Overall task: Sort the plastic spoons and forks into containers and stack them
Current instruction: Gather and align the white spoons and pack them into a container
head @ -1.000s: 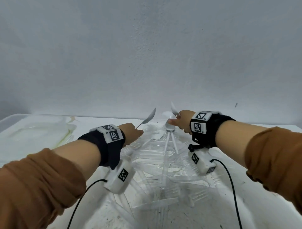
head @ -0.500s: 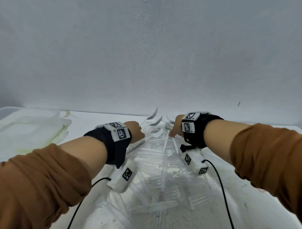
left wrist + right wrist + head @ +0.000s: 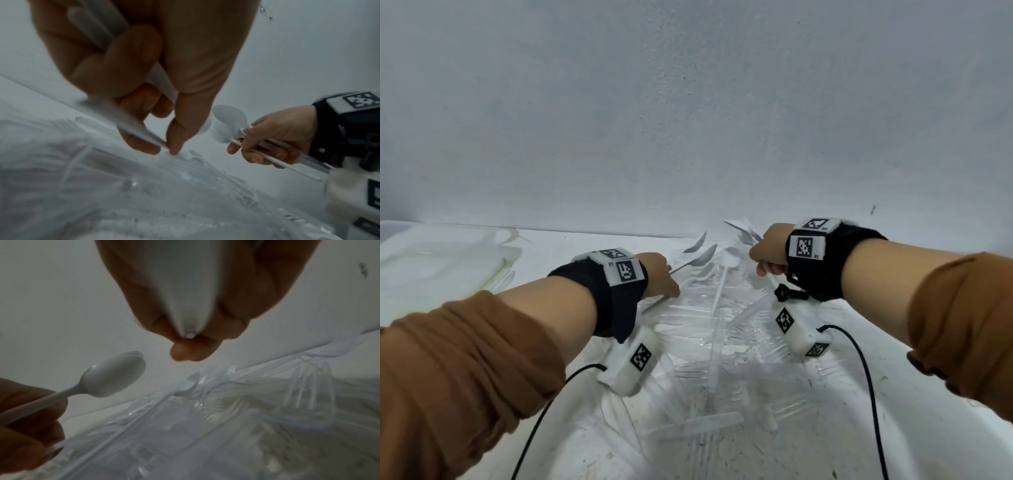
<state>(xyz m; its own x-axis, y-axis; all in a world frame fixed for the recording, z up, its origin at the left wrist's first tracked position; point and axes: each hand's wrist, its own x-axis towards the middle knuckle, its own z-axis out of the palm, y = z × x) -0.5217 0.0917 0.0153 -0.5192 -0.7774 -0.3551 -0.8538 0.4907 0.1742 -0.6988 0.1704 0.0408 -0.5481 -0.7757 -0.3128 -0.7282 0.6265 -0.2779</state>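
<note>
Head view first: my left hand (image 3: 659,274) is gripping spoons (image 3: 697,255) by the handles, bowls pointing away, while my right hand (image 3: 768,251) is clutching its own bunch above the pile (image 3: 719,329) of clear cutlery on the table (image 3: 945,428). Left wrist view: my fingers (image 3: 141,146) are pinching one more handle off the pile. Right wrist view: my fingers are curling round white handles; the left hand's spoon bowl is showing nearby.
</note>
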